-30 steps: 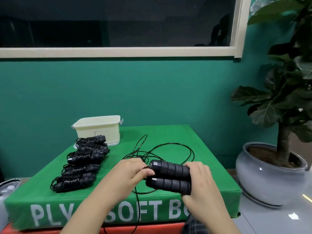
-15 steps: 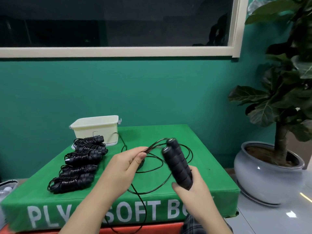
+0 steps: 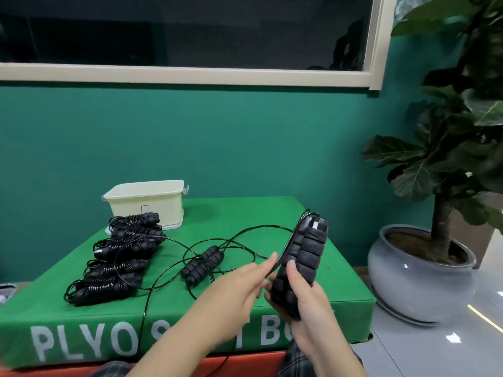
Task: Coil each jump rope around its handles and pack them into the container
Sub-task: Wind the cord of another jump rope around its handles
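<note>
The right hand (image 3: 304,292) now holds the two handles (image 3: 302,262) upright and lifted, while a second ago they lay flat between both hands. The left hand (image 3: 245,281) pinches the cord (image 3: 245,232) against them, so the first turn seems to begin. Another loose pair (image 3: 202,263) has appeared on the box (image 3: 68,317). Five coiled ropes (image 3: 119,254) wait beside the container (image 3: 148,201).

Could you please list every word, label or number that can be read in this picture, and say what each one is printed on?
"PLYO S" then "T BO": white capitals on the front face of the green box; the person's left hand and right hand hide the letters between and after.
A small mark on the front of the cream container: too small to read.
No other text shows.
</note>
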The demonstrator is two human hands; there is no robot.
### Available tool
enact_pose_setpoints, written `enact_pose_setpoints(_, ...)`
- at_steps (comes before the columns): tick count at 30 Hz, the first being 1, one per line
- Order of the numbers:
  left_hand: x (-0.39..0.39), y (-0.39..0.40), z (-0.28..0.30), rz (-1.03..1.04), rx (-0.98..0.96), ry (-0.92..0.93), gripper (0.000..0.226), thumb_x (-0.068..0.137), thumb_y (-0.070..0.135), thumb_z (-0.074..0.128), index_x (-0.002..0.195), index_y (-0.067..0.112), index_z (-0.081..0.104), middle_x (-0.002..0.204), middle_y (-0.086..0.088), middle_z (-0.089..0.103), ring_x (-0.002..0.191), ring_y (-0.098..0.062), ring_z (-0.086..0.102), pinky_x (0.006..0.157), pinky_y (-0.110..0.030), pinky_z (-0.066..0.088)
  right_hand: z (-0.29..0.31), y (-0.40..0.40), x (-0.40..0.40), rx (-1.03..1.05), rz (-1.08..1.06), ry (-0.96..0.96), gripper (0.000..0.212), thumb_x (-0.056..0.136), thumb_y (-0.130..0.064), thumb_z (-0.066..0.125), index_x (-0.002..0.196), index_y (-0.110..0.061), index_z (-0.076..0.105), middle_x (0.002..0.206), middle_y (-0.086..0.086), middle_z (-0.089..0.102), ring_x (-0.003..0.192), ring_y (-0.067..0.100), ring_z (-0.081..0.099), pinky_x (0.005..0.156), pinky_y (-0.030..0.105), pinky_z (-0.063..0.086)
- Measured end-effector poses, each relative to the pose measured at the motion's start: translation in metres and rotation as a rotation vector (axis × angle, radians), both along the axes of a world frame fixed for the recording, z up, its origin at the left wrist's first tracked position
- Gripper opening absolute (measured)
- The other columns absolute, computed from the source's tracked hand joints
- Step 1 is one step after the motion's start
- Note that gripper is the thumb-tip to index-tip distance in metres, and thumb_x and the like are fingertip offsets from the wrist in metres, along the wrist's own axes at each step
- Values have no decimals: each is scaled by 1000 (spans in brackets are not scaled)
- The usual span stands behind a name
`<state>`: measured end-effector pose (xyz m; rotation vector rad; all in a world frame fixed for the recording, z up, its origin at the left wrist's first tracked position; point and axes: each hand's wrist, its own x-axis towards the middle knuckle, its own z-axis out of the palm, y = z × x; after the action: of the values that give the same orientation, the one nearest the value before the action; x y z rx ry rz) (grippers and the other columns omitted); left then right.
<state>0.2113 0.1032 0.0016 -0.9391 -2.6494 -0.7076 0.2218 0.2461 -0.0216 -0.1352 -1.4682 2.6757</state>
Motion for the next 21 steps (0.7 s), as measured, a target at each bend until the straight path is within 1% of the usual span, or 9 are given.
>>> enact_pose_setpoints(2,2,3,-4,20,-37,-19,55,103,23,28,146,49,5,97,12,37,90,-9,47,89,-32,42,-1,0,0,-5,12,21,39,74,-33,64,100,-3,63,86,16,69,79,26,66,70,36,55)
enact_pose_setpoints(5,4,6,-8,49,-111,-31,59,102,19,29,145,51,3,98,14,27,83,-19,49,81,-40,45,-5,-1,-2,-6,3,24,42,70,-30,67,100,-2,63,91,20,68,86,30,66,78,41,55)
enact_pose_setpoints(9,9,13,-12,56,-209,31,50,98,15,30,138,43,20,100,10,27,74,-23,48,68,-44,46,-5,-5,-2,15,-19,8,38,63,-26,73,89,-1,61,84,19,62,84,31,61,82,46,52)
enact_pose_setpoints(11,4,11,-14,17,-194,16,44,99,15,31,136,39,27,100,11,28,74,-20,47,69,-43,45,-6,-6,-1,25,-19,9,31,66,-20,74,88,-3,60,80,17,62,81,30,61,78,45,53)
enact_pose_setpoints(13,-4,-1,-14,-42,-113,-34,39,100,21,37,134,41,40,94,14,34,78,-7,45,77,-36,46,-6,-4,-1,42,-25,17,13,78,-8,70,86,-3,61,74,13,61,73,25,62,71,39,55)
enact_pose_setpoints(16,-17,-30,-10,59,-13,-26,36,94,46,44,128,40,55,83,30,46,80,11,47,84,-23,46,-8,1,-3,142,-79,30,5,84,3,64,86,0,61,66,9,61,62,20,61,67,36,55)
enact_pose_setpoints(18,-21,-46,-10,131,19,29,52,84,67,33,117,41,63,77,34,52,77,13,51,78,-19,46,-8,2,-4,214,-97,60,10,83,4,66,87,-3,62,64,5,63,62,21,61,72,39,55)
enact_pose_setpoints(19,-19,-49,-11,139,30,39,54,83,71,32,115,42,64,74,34,53,75,12,52,74,-18,45,-7,2,-3,231,-91,72,10,83,3,67,88,-4,63,64,5,65,64,21,62,75,41,55)
enact_pose_setpoints(21,-14,-47,-11,127,48,26,33,89,59,44,116,50,60,72,30,54,72,7,52,69,-17,43,-6,0,-2,224,-77,84,10,84,1,67,91,-5,62,66,6,67,67,21,63,80,44,53)
